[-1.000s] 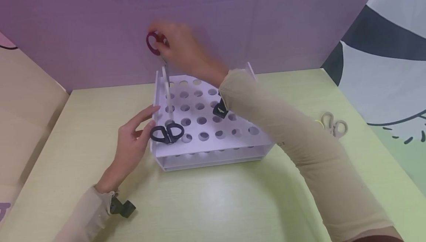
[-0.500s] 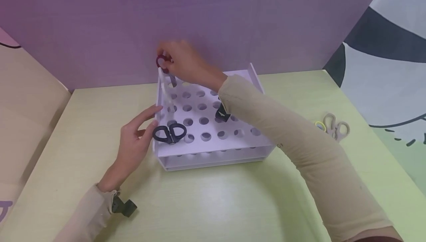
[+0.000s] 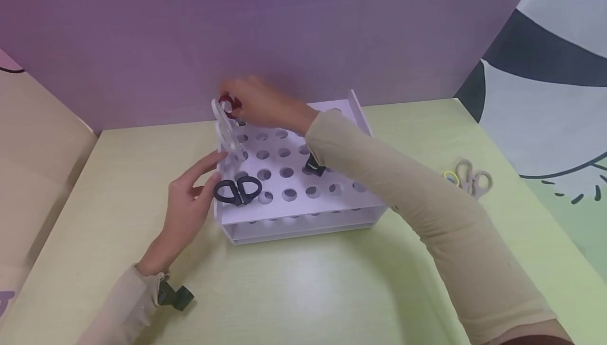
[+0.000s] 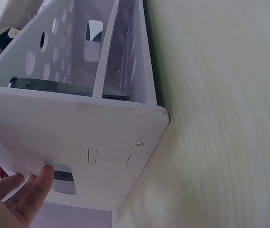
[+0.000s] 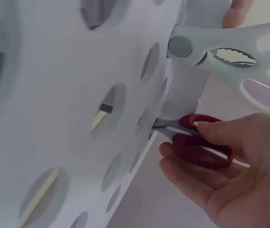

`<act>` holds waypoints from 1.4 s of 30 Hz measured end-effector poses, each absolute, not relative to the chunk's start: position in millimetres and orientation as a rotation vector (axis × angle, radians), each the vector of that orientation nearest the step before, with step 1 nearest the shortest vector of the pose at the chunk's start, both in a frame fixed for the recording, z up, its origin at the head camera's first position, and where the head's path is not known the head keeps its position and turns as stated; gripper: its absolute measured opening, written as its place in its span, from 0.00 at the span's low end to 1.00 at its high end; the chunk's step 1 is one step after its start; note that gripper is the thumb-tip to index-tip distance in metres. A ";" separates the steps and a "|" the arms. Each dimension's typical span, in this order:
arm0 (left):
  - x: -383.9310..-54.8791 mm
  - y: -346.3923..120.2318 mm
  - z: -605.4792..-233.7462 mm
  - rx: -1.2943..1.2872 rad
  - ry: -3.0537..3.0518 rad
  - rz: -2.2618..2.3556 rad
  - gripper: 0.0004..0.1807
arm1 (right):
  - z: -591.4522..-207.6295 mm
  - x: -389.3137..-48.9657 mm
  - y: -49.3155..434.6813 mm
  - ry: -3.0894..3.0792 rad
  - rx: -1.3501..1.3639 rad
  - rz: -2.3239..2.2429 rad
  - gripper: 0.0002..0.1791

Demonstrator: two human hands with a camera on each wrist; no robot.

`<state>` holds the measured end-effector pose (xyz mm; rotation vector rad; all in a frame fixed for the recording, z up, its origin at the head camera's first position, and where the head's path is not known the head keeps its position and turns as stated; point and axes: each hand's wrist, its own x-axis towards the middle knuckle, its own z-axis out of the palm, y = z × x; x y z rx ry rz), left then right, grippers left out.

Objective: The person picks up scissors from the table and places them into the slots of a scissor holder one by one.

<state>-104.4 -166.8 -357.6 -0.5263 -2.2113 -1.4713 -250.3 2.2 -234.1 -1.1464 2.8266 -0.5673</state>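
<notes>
A white rack with rows of round holes stands on the table. My right hand pinches the red handles of scissors at the rack's back left corner. In the right wrist view, their blades reach into a hole. White-handled kitchen scissors stand in the left column, in front of the red ones. Black-handled scissors sit in the front left hole; a blade shows under the top board. My left hand rests its fingers against the rack's left side panel, near its slot.
Beige-handled scissors lie on the table to the right, with a yellow ring beside them, partly behind my right sleeve. A purple wall rises directly behind the table.
My right hand has come down with the red scissors, whose blades have gone from above the rack into a back left hole. The white scissors now lean further left. My left hand stays put.
</notes>
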 end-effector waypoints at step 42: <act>-111.9 -183.9 -363.7 -0.482 -2.227 -1.403 0.21 | -199.9 -191.0 109.6 2.830 -1.188 -0.507 0.18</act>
